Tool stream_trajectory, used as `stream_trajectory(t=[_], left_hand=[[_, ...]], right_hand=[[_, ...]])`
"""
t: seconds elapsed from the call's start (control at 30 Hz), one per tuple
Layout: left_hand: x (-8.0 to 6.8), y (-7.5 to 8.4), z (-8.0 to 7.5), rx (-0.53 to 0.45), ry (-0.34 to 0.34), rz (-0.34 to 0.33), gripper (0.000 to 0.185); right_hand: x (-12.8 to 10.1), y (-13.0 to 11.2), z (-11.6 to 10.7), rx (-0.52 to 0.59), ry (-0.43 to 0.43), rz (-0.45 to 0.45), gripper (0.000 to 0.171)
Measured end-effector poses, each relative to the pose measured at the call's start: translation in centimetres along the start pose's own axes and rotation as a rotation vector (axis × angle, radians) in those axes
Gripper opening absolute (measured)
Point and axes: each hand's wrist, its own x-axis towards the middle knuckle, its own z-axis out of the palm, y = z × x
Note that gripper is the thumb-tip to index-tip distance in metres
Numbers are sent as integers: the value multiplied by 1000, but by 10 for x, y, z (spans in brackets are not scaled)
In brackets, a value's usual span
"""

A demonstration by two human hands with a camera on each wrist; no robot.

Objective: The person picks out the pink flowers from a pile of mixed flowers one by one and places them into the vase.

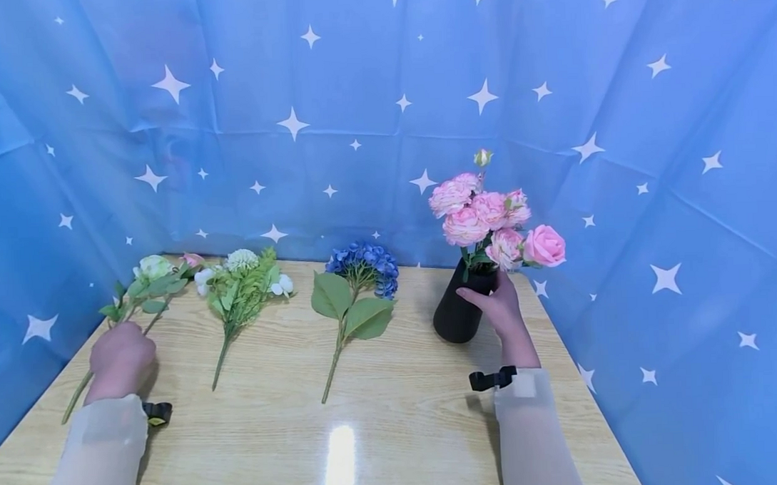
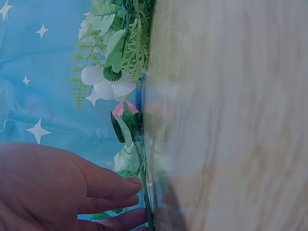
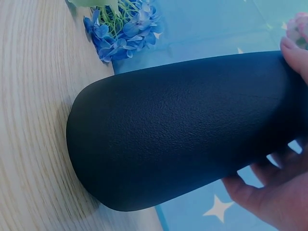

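1. The right hand (image 1: 501, 306) wraps its fingers (image 3: 260, 190) round the neck of the black vase (image 1: 458, 308), which stands at the right of the counter (image 1: 394, 413).
2. The pink roses (image 1: 490, 217) lean out of it; top-heavy, the vase could tip if let go carelessly.
3. The left hand (image 1: 119, 359) lies over the white-flower stem (image 1: 142, 290) at the counter's left edge, fingers (image 2: 108, 185) loosely bent; a firm hold cannot be told, so the stem may slip.
4. The vase is matt, pebbled and tapered; the counter is glossy wood-grain.
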Motion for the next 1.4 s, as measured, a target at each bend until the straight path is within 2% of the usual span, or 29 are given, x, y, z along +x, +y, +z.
stream_trajectory(t=[0.23,0.4,0.5,0.63,0.77,0.97,1.27,1.4], left_hand=[[2,5,1,-3,-11,15,29],[7,11,3,8,5,36,31],[14,17,5,31,-1,34,32],[24,26,7,58,-15,-4,31],[32,31,9,45,-20,-27,31],[43,35,8,52,7,2,29],[60,38,7,120,-19,-9,30],[61,38,8,132,-47,19,32]], right_hand=[[0,0,0,0,12,5,97],[1,1,0,8,11,-4,95],[2,1,-1,9,11,-2,96],[2,1,-2,2,9,-4,97],[0,0,-1,18,1,-13,98],[-1,0,1,37,-2,-14,95],[0,1,2,16,8,-13,95],[1,1,2,5,11,-15,96]])
